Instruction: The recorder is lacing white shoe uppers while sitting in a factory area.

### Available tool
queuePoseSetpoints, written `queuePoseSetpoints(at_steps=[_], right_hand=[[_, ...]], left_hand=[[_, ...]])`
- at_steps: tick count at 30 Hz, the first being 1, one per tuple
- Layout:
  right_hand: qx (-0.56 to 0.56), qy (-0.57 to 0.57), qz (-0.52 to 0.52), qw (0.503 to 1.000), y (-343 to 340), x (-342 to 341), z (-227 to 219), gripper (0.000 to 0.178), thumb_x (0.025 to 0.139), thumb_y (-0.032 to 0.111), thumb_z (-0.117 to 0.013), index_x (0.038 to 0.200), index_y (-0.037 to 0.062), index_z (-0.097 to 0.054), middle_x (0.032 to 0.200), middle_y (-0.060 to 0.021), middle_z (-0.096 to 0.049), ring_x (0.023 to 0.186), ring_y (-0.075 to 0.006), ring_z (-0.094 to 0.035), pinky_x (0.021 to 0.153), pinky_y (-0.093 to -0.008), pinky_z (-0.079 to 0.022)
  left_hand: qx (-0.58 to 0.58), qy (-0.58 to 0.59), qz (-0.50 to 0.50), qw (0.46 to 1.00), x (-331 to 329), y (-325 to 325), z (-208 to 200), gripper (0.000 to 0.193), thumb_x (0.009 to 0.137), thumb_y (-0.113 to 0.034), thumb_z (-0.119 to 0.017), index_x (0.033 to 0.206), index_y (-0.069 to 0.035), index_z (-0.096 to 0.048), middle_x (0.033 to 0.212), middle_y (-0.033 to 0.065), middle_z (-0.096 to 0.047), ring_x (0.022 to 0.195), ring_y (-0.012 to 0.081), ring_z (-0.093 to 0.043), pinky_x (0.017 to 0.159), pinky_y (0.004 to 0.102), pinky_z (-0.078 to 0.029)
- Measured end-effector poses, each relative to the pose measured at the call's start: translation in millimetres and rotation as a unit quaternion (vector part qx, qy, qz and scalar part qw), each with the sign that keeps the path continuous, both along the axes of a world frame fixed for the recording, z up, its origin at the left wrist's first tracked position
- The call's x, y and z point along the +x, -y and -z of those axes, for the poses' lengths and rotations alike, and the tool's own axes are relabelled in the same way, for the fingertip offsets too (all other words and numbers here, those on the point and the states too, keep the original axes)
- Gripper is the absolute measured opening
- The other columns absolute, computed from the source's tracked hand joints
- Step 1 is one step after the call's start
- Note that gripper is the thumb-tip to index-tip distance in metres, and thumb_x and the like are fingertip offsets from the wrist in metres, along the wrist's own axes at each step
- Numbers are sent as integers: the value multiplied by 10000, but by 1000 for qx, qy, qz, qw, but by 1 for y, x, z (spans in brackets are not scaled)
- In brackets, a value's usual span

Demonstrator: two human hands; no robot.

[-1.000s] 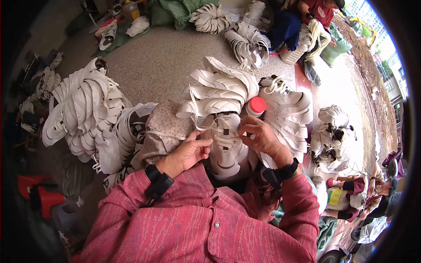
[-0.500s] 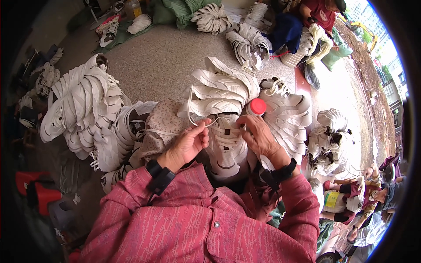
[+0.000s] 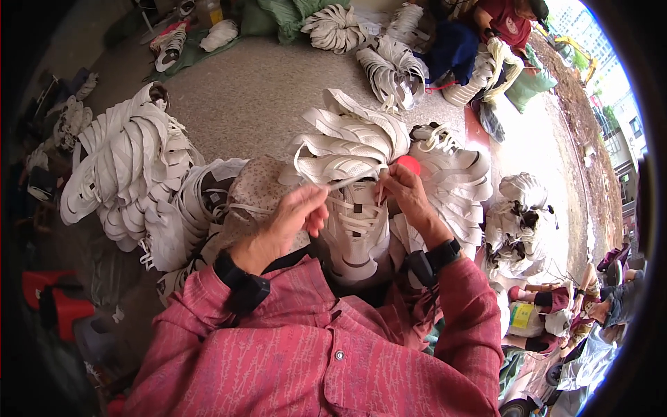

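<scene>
A white shoe upper [image 3: 358, 240] lies on my lap, tongue facing up. My left hand [image 3: 295, 219] pinches a white lace [image 3: 347, 182] that runs across the top of the upper. My right hand [image 3: 406, 194] grips the other end of that lace just above the eyelets. Behind my hands a fan of stacked white uppers [image 3: 354, 142] spreads out, with a small red round thing [image 3: 411, 164] showing past my right fingers. Both wrists carry black bands.
A big heap of white uppers [image 3: 128, 174] sits to my left, and laced ones [image 3: 455, 174] are piled to my right. More bundles [image 3: 389, 62] lie farther back near another person in a red top [image 3: 511, 21]. A red box [image 3: 48, 295] is at lower left.
Both hands have drawn the lace up and apart across the upper; my left hand has shifted slightly right, closer to the shoe's tongue.
</scene>
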State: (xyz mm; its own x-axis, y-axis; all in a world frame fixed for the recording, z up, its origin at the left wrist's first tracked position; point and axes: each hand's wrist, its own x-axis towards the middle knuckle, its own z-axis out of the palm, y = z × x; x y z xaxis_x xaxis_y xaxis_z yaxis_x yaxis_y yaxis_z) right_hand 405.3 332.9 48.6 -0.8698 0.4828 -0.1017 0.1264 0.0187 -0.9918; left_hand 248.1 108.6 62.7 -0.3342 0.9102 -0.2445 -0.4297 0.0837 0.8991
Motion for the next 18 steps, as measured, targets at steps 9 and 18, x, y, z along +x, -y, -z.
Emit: queuePoseSetpoints(at_steps=[9,18], right_hand=[[-56,-141,133,979,35,39,-66,120,982,146,-507,1015,37,-545,768,-38,-595,705,-126,-585,691,-275,-482],[-2,-230,281,932,-3,205,-133,62,973,119,-499,986,58,-495,576,98,-264,446,-1,-205,401,-187,-174]], left_hand=[[-114,298,-17,948,19,-7,35,185,911,-268,-652,1018,-177,-532,772,24,-590,560,117,-515,477,246,-392],[68,429,-105,895,3,-21,68,117,964,-212,-567,1013,-106,-575,750,-6,-547,591,101,-457,543,256,-398]])
